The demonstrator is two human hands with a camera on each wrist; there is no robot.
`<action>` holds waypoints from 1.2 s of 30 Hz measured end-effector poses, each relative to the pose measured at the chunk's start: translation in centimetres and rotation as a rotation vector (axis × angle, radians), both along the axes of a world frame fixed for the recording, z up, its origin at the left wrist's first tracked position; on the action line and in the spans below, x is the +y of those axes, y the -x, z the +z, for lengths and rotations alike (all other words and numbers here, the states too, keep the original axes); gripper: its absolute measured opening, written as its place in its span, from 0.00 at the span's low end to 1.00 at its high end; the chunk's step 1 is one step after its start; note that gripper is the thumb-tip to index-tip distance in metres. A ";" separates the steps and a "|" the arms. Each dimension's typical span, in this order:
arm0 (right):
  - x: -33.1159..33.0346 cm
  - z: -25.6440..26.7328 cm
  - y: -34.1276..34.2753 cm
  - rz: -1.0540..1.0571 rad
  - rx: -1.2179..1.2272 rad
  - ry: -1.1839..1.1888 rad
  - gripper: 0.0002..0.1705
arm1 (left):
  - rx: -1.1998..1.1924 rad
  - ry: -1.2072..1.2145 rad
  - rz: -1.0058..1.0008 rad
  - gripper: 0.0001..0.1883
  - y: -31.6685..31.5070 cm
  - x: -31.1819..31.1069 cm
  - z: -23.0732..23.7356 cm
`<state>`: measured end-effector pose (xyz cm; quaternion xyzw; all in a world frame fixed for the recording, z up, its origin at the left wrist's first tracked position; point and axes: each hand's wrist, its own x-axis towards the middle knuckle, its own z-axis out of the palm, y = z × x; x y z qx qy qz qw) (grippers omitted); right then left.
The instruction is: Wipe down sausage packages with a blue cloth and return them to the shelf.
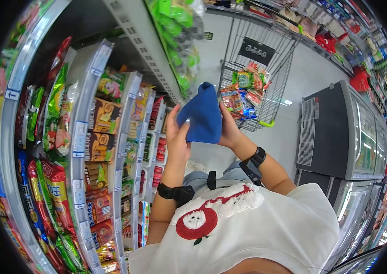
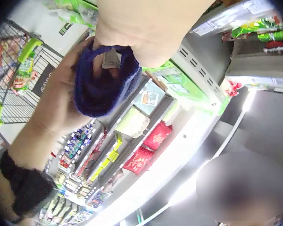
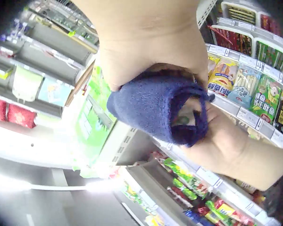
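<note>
Both hands hold a blue cloth up in front of the body. It tapers to a folded top in the head view. In the wrist views the cloth is curled into a tube with an open end, and a pale label shows inside. My left hand grips its left side, thumb lying on the front face. The right hand holds the right edge, with most of its fingers hidden behind the cloth. Some fingers show through the tube's opening in the right wrist view.
Shelves of packaged snacks rise close on the left, with green packs hanging at their end. A wire shopping cart holding several snack bags stands ahead. Glass-doored freezers line the right side.
</note>
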<state>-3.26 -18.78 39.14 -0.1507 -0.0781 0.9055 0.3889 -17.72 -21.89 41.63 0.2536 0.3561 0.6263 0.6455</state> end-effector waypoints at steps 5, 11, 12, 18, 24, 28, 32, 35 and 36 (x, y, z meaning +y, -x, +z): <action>-3.2 -1.2 -9.9 -0.128 -0.171 -0.129 0.29 | 0.646 -0.120 0.124 0.25 -9.2 -1.2 -2.7; -6.3 -1.6 -23.8 -0.318 -0.411 -0.042 0.19 | 0.793 -0.206 0.097 0.19 -21.3 -2.8 -6.0; -6.9 -1.6 -25.8 -0.371 -0.460 -0.038 0.20 | 1.013 -0.310 0.110 0.19 -23.3 -3.1 -5.6; -8.1 -3.8 -33.3 -0.644 -0.940 -0.225 0.20 | 1.271 -0.493 -0.100 0.18 -32.5 -3.9 -5.3; -6.7 -5.0 -36.8 -0.463 -0.845 -0.089 0.21 | 0.689 0.074 -0.428 0.20 -37.1 -2.6 -8.6; -3.7 -5.7 -37.7 -0.258 -0.813 -0.063 0.24 | 0.293 0.232 -0.363 0.19 -37.0 -0.8 -10.0; -0.4 -8.9 -36.4 -0.218 -1.230 -0.193 0.25 | 0.310 0.232 -0.320 0.20 -35.1 2.6 -11.7; 2.1 -8.4 -35.1 -0.202 -1.064 -0.058 0.27 | 0.272 0.225 -0.407 0.19 -33.0 5.4 -12.1; 3.3 -8.4 -34.7 -0.116 -0.936 -0.023 0.27 | 0.235 0.285 -0.432 0.18 -32.2 6.4 -12.1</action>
